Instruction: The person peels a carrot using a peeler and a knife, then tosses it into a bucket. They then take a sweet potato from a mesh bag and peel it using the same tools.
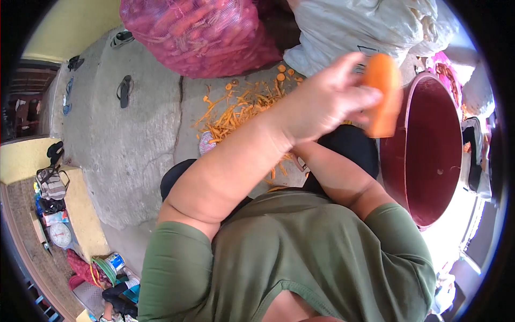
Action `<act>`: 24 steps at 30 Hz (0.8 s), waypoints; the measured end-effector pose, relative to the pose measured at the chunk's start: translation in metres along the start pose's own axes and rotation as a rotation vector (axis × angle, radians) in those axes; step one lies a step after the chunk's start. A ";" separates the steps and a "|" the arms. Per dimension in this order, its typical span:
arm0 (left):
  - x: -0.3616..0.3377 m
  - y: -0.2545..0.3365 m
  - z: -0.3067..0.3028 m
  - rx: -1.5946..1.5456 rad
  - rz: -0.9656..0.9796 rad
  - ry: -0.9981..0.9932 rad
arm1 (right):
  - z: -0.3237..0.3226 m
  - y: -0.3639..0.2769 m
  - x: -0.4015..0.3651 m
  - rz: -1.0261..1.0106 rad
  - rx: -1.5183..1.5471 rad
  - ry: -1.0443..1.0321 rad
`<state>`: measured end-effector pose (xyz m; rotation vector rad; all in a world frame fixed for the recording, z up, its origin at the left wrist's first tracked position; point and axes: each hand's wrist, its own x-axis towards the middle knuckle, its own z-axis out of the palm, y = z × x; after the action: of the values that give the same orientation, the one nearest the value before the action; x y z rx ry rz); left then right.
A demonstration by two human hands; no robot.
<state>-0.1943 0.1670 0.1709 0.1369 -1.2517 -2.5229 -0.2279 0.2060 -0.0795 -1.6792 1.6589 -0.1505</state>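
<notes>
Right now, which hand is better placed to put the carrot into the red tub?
Left, probably: the left hand grips the carrot beside the red tub; the right hand is hidden under the left forearm.

The carrot (382, 96) in your left hand (327, 99) is a bright, even orange, and the peelings (236, 112) scattered on the floor (123, 145) are the same orange. The floor itself is plain grey, crossed by dark cracks. Your shirt (300, 252) is olive green and your trousers (348, 145) are black. The tub (429, 155) is a deep maroon inside. The mesh sack (198, 32) is pinkish red with a fine net pattern, and the sack (365, 27) beside it is white. The sandal (124, 90) is dark grey.
</notes>
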 end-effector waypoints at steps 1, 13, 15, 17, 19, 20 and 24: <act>0.000 0.008 0.015 0.040 0.021 -0.060 | -0.001 0.002 0.001 0.001 0.001 0.036; -0.174 -0.020 -0.133 0.960 0.171 1.083 | -0.052 -0.008 -0.009 0.357 0.428 0.247; -0.242 -0.033 -0.176 0.889 0.391 1.596 | -0.044 -0.002 -0.004 0.331 0.365 0.150; -0.331 -0.060 -0.201 0.718 0.123 1.740 | -0.042 -0.003 0.002 0.361 0.411 -0.005; -0.401 -0.115 -0.200 0.419 -0.501 1.661 | -0.038 -0.007 0.005 0.454 0.579 -0.225; -0.422 -0.142 -0.196 0.324 -0.684 1.591 | -0.035 -0.008 0.006 0.492 0.657 -0.248; -0.445 -0.219 -0.165 0.138 -0.950 1.405 | -0.036 -0.012 0.012 0.625 0.967 -0.255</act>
<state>0.2099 0.3101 -0.1275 2.4232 -0.6994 -1.8589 -0.2368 0.1781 -0.0521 -0.4206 1.4670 -0.3428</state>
